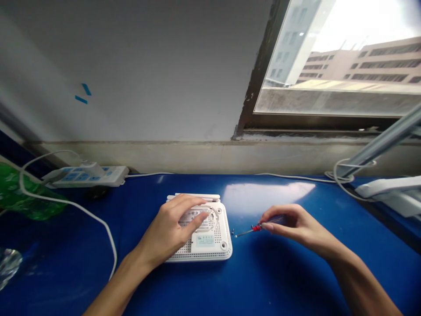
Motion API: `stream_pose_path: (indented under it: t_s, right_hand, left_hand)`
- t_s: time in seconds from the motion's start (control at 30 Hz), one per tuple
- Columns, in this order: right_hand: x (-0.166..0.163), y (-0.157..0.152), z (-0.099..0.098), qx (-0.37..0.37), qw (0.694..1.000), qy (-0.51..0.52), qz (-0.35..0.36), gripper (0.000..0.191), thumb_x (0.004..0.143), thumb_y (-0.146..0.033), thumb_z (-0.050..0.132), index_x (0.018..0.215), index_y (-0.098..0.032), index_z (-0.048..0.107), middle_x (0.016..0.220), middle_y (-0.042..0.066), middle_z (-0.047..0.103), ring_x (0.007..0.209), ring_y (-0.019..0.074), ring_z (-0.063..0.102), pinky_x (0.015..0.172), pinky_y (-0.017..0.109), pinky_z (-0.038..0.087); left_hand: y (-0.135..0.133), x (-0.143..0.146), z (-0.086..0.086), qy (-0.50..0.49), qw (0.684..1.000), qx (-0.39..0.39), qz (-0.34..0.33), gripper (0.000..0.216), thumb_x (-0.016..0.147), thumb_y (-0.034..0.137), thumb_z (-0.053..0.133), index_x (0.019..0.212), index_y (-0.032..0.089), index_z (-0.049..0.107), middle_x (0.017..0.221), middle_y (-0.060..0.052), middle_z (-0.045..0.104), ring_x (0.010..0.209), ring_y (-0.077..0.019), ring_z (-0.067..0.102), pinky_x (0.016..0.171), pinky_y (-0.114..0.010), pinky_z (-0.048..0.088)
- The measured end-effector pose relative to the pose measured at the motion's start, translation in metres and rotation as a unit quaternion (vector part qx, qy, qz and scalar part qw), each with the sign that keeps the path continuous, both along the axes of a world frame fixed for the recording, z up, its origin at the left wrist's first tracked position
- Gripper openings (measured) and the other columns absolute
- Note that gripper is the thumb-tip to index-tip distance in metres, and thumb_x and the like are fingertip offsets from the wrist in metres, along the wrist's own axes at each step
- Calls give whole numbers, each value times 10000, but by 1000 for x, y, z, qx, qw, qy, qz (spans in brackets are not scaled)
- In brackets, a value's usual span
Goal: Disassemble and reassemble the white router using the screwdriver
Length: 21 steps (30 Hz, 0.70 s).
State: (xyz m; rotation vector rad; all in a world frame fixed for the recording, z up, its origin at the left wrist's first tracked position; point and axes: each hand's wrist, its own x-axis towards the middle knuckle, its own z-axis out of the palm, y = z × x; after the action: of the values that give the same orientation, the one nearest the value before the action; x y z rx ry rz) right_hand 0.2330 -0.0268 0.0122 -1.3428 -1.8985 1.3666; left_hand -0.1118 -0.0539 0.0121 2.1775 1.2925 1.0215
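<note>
Item: a white router (221,232), lying underside up on a blue tabletop (329,272), its vented base and pale label facing upward; its casing appears closed, with no part lifted away; two flat white antennas (194,197) lie folded along the far edge.

Left hand (171,226): open, fingers spread and pressed on the router's underside, steadying it; not gripping.

Right hand (291,224): closed around a screwdriver (275,220) with a dark handle and red collar, the thin shaft angled toward the router; its tip is just short of a small screw (232,231) lying loose on the tabletop, beside the router; whether other screws remain in the router cannot be told from here.

Also present: a white power strip (83,177) with a white cable (66,202); a green plastic bag (23,197); a window (338,57) beyond.
</note>
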Motion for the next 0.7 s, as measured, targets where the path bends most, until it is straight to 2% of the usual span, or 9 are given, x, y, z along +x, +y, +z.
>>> stream_pose_path:
  t_s: [0.23,0.5,0.7]
  right_hand:
    - [-4,3,-5,-1,999,-34,19,351,876,-534,722,946,-199,801,941,65,792,881,245,722,755,316,553]
    - [1,5,-10,10,999,-31,-17,363,847,-543,751,953,-199,799,941,62,785,839,225,701,715,301,535]
    - [-8,3,-11,-20,1000,-22,8,347,866,-525,741,960,-193,776,928,56,777,820,211,695,713,296,536]
  left_hand:
    - [0,3,-1,7,1000,0,-15,187,1004,320,619,1134,240,727,1168,-53,746,1090,-222,691,978,-353,526]
    - [-1,0,-1,16,1000,-12,-14,192,1009,328,609,1142,249,721,1184,-48,736,1110,-227,678,986,-365,520]
    - [-1,2,-1,17,999,-15,-23,178,1007,319,613,1124,245,726,1156,-43,736,1087,-219,679,976,-358,520]
